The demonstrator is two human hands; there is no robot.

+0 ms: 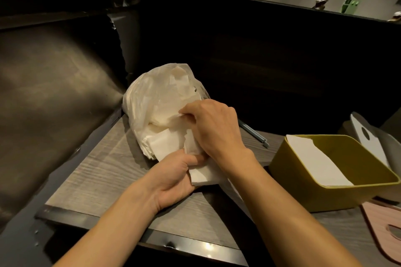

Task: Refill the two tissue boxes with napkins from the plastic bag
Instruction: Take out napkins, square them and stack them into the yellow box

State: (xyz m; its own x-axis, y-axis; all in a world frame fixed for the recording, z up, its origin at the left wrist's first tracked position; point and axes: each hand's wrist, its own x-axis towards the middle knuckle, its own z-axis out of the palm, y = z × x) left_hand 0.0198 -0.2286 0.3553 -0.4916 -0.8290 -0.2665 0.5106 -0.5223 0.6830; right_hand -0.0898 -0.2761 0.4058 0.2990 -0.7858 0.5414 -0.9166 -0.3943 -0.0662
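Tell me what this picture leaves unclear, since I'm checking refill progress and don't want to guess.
Head view only:
- How many napkins remain: the plastic bag wraps most of them.
- Left hand fingertips: tucked under the stack.
- Right hand fingertips: curled into the bag.
- How full the yellow box is: its wall hides the depth.
- Pink lid: cut by the right edge.

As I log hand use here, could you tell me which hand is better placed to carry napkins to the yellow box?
Probably the right hand: it is nearer the yellow box. The left hand already grips napkins.
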